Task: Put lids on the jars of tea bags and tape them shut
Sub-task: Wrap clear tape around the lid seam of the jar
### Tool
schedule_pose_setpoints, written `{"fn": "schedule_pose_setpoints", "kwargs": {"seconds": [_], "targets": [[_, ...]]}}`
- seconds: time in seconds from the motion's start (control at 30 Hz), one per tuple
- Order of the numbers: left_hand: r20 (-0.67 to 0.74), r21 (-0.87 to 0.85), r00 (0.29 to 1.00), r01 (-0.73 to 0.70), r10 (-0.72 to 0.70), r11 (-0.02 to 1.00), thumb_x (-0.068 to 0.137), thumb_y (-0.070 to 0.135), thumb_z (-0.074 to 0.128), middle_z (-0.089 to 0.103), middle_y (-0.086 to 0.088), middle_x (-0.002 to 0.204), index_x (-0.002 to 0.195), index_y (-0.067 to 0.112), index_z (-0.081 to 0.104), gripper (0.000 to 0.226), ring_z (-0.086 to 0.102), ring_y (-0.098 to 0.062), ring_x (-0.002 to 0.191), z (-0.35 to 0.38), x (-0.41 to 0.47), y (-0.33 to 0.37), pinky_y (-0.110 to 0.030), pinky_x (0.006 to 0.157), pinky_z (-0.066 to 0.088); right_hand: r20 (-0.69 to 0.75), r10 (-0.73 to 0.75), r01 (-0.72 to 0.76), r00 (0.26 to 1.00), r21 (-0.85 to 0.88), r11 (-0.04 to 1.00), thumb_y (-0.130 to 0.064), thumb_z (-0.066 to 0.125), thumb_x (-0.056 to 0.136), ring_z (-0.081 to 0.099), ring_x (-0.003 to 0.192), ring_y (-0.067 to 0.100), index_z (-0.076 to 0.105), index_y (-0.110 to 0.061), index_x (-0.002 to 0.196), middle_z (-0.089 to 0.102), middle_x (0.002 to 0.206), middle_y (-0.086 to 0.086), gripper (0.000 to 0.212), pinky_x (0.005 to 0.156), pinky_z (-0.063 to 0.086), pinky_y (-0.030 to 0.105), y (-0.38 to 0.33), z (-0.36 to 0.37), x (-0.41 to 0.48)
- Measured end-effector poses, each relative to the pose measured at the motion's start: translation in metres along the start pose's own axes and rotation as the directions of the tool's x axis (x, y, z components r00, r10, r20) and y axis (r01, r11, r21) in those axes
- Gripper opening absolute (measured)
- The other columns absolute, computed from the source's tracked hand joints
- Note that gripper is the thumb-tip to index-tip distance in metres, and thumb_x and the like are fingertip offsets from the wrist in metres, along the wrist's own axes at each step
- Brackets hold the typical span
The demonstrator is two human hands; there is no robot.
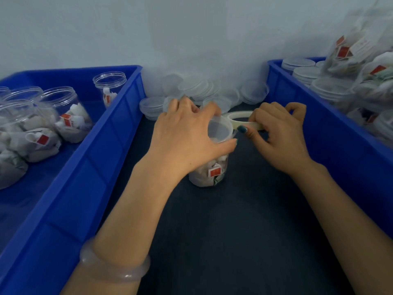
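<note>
Jar [209, 174] of tea bags upright on desk [244, 231], lid [219, 129] on. Left hand [187, 133] grips lid rim. Right hand [280, 135] pinches tape roll [239, 113] just right of jar. Probably light, slick, thin-walled: hold at lid, gently.

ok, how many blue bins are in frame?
2. The left bin holds open jars of tea bags. The right bin holds stacked lids and filled jars. Others could sit outside the view.
</note>
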State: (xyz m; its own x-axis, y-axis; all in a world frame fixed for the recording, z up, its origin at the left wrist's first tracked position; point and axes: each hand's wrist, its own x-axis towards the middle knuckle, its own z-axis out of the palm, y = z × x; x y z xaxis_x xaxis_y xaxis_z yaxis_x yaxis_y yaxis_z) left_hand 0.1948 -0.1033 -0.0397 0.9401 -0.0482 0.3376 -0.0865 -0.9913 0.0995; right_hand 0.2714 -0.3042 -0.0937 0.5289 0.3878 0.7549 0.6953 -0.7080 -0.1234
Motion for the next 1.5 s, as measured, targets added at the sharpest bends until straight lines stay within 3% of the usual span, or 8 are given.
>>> {"fn": "schedule_pose_setpoints", "kwargs": {"seconds": [0.1,0.27,0.4,0.67,1.0,1.23,1.4,1.5], "targets": [[0.046,-0.024,0.998,-0.04,0.041,0.999,0.072,0.08,0.046,0.049,0.005,0.127,0.132,0.048,0.045,0.068,0.041,-0.017,0.125,-0.006,0.0,-0.003,-0.032,0.073,0.032,-0.028,-0.006,0.006,1.0,-0.004,1.0,-0.05,0.043,0.101,0.048,0.084,0.016,0.061,-0.019,0.083,0.051,0.083,-0.006,0.04,0.081,0.024,0.043,-0.003,0.001,-0.001],[0.136,-0.13,0.979,-0.137,0.155,0.982,0.073,0.069,0.054,0.046,0.016,0.138,0.139,0.05,0.045,0.068,0.036,-0.007,0.133,-0.015,0.001,-0.014,-0.03,0.086,0.035,-0.061,-0.02,0.021,0.998,0.009,1.0,-0.045,0.049,0.1,0.048,0.084,0.017,0.066,-0.018,0.084,0.051,0.084,-0.005,0.036,0.079,0.022,0.04,-0.014,0.007,-0.003],[0.143,-0.289,0.977,-0.112,0.158,0.951,0.075,0.053,0.061,0.043,0.016,0.138,0.138,0.045,0.047,0.066,0.038,-0.006,0.13,-0.01,-0.002,-0.014,-0.032,0.094,0.041,-0.115,0.006,-0.008,0.993,-0.023,1.0,-0.044,0.051,0.099,0.046,0.082,0.017,0.063,-0.017,0.081,0.045,0.082,-0.008,0.035,0.079,0.017,0.037,-0.02,0.012,-0.004],[-0.123,-0.26,0.992,-0.046,0.015,0.965,0.078,0.075,0.061,0.047,0.017,0.116,0.113,0.043,0.053,0.048,0.044,0.0,0.101,0.017,-0.003,0.002,-0.024,0.066,0.035,-0.144,-0.003,-0.003,0.99,-0.045,0.999,-0.028,0.053,0.088,0.047,0.077,0.017,0.058,-0.018,0.073,0.049,0.071,-0.01,0.019,0.076,0.015,0.037,-0.02,0.013,-0.006],[-0.076,-0.398,0.988,-0.152,0.132,0.905,0.078,0.058,0.07,0.049,0.021,0.119,0.116,0.042,0.061,0.042,0.05,-0.001,0.108,0.012,-0.001,-0.011,-0.031,0.089,0.047,-0.052,-0.087,0.089,0.995,0.036,0.995,-0.046,0.042,0.103,0.044,0.079,0.014,0.058,-0.022,0.079,0.049,0.078,-0.013,0.038,0.08,0.017,0.036,-0.001,0.008,-0.006],[-0.037,-0.491,0.976,-0.204,0.214,0.847,0.076,0.039,0.079,0.056,0.022,0.121,0.126,0.032,0.061,0.053,0.05,0.007,0.112,0.007,0.005,-0.019,-0.006,0.091,0.038,-0.122,-0.043,0.038,0.992,-0.041,0.998,-0.062,0.046,0.098,0.047,0.078,0.017,0.054,-0.017,0.071,0.047,0.076,-0.011,0.053,0.08,0.02,0.039,-0.002,0.006,-0.005],[-0.025,-0.521,0.958,-0.257,0.286,0.814,0.075,0.031,0.081,0.06,0.018,0.115,0.114,0.028,0.067,0.041,0.054,0.0,0.11,0.004,0.008,-0.019,-0.015,0.093,0.04,-0.16,0.002,-0.006,0.987,-0.027,1.0,-0.056,0.051,0.098,0.046,0.078,0.017,0.052,-0.018,0.071,0.045,0.075,-0.009,0.046,0.079,0.018,0.037,-0.011,0.013,-0.006],[-0.03,-0.49,0.958,-0.264,0.286,0.831,0.075,0.049,0.077,0.06,0.019,0.11,0.11,0.029,0.067,0.041,0.052,-0.001,0.107,0.005,0.01,-0.019,-0.021,0.095,0.038,-0.191,-0.007,0.003,0.982,-0.025,1.0,-0.058,0.045,0.1,0.045,0.079,0.016,0.052,-0.018,0.071,0.042,0.077,-0.011,0.049,0.079,0.018,0.037,-0.014,0.014,-0.006]]}}
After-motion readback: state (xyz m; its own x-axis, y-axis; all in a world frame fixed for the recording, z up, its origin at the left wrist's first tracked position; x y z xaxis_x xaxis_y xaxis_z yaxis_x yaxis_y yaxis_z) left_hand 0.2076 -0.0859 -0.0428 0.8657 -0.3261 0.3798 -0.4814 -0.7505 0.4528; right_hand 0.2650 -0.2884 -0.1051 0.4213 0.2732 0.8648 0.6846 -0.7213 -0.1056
